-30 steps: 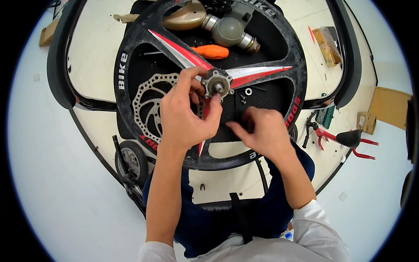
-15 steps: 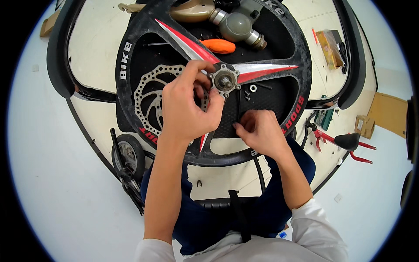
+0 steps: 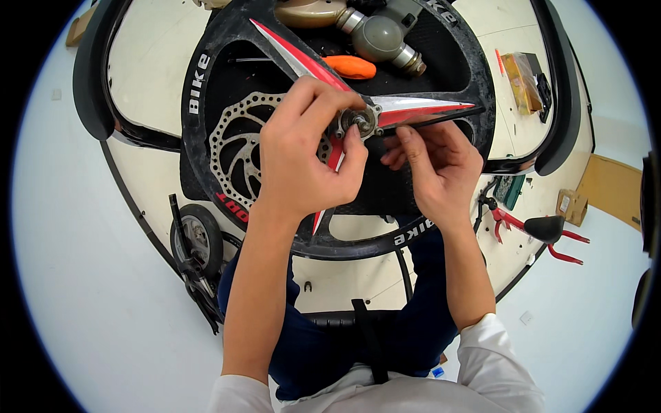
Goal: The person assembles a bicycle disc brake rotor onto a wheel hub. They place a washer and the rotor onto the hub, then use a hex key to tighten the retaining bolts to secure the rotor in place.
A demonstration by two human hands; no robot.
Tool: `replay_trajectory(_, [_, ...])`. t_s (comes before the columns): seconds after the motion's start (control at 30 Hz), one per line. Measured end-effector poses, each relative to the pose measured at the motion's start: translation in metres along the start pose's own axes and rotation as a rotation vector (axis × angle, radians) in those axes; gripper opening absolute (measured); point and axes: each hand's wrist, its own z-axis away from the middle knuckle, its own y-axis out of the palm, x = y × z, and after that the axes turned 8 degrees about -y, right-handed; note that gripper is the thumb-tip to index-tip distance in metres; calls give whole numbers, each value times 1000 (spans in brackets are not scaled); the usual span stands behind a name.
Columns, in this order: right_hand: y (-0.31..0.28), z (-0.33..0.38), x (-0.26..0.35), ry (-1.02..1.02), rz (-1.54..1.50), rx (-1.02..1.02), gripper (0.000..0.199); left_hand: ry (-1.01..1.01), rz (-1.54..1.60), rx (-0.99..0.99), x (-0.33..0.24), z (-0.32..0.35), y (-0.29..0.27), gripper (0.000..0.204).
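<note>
A black wheel (image 3: 197,148) with red and white spokes lies flat in front of me. At its hub (image 3: 372,124), my left hand (image 3: 301,148) curls its fingers and thumb around the axle end (image 3: 354,122), covering part of it. Just right of the hub, my right hand (image 3: 444,168) pinches a thin black rod, which looks like a hex key (image 3: 451,117). The rod runs beside the right spoke, its tip close to the hub's bolt holes. A drilled brake disc (image 3: 217,141) shows through the wheel's left opening, partly behind my left hand.
An orange handle (image 3: 350,67) and a grey-and-gold tool (image 3: 380,38) lie in the upper opening. Black armrests (image 3: 94,76) flank the wheel. On the floor are a small wheel (image 3: 197,237), a red fork-like frame (image 3: 507,219) and a cardboard box (image 3: 572,203).
My right hand has moved up from the lower opening to beside the hub, swinging the black rod from upright to nearly level. My left fingers have shifted onto the axle end.
</note>
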Motion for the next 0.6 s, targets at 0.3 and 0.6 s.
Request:
replay_trajectory(0.3, [-2,-1,-8,-429,454,104,19,119,38,32,-2,-2,-1,32])
replay_trajectory(0.6, [-3,-6,-7,-535,471,179,29,273,66,-17,-11,-3,10,37])
